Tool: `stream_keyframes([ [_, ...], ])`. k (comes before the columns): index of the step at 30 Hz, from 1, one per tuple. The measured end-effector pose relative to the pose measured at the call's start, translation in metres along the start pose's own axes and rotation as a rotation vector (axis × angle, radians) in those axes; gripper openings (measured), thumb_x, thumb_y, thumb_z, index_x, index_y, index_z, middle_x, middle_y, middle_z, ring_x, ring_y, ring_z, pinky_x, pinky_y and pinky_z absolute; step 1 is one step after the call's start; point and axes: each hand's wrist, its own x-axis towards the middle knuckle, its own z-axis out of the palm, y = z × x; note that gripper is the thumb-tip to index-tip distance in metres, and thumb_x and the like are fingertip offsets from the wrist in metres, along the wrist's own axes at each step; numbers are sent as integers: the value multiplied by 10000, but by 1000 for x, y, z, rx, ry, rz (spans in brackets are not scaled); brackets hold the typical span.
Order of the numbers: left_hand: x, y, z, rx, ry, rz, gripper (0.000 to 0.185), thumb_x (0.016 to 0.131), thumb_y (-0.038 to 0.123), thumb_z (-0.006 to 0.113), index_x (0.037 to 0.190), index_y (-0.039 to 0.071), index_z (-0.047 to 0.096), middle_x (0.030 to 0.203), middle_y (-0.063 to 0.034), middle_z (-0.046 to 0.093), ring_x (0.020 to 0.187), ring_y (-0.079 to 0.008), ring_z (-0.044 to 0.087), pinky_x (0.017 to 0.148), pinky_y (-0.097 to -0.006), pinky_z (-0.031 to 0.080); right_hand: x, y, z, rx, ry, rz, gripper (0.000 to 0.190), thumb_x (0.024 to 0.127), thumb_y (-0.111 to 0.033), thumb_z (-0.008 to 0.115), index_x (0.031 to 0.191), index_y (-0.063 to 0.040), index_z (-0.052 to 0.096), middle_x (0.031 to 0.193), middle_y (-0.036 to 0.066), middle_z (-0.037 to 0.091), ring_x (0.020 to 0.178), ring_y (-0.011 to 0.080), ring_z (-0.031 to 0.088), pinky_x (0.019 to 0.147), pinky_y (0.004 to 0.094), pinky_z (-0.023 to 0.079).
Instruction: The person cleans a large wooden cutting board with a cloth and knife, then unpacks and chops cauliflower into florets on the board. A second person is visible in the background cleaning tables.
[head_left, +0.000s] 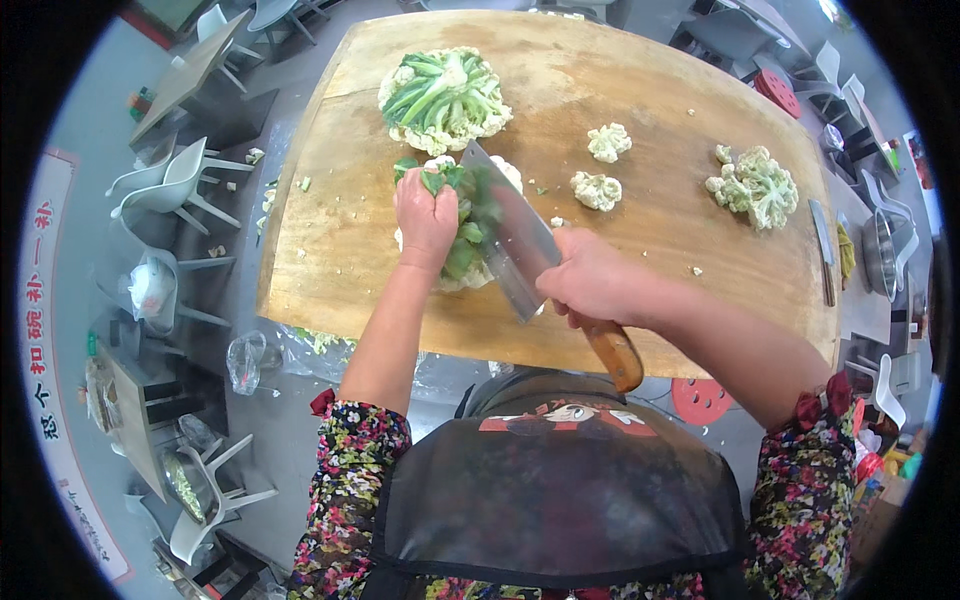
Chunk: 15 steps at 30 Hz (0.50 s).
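My left hand (427, 217) is closed around green leaves of a cauliflower head (466, 279) that rests on the wooden board (660, 300). In my right hand (592, 274) is the wooden handle of a cleaver (514, 232). Its broad blade slants across the right side of that head and hides part of it; whether the edge touches the head I cannot tell. Beyond my left hand a second cauliflower head (450, 97) lies stem up with its leaves spread. Two cut florets (609, 142) lie right of the blade, and a larger cauliflower piece (761, 187) sits farther right.
A knife (821, 240) lies along the board's right edge, near a yellow-green cloth (846, 251) and a metal bowl (879, 255). Cauliflower crumbs dot the board. Trimmings (322, 341) lie on plastic sheeting below its left front edge. White chairs (176, 184) and tables surround it.
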Motion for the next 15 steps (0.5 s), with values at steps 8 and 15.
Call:
stream_keyframes([
  [8,-6,-6,-5,-239,16,-139,153,772,96,541,910,32,533,920,-130,551,907,-332,514,853,-405,401,1,-2,4,92,-68,-50,104,794,-30,478,834,37,547,632,87,538,500,175,546,471,331,464],
  [15,-8,-4,-9,-213,-1,-66,133,784,77,520,902,17,531,919,-130,544,896,-302,518,841,-386,418,3,6,0,154,-103,10,112,781,-14,484,831,47,565,629,110,554,502,197,558,471,337,462],
])
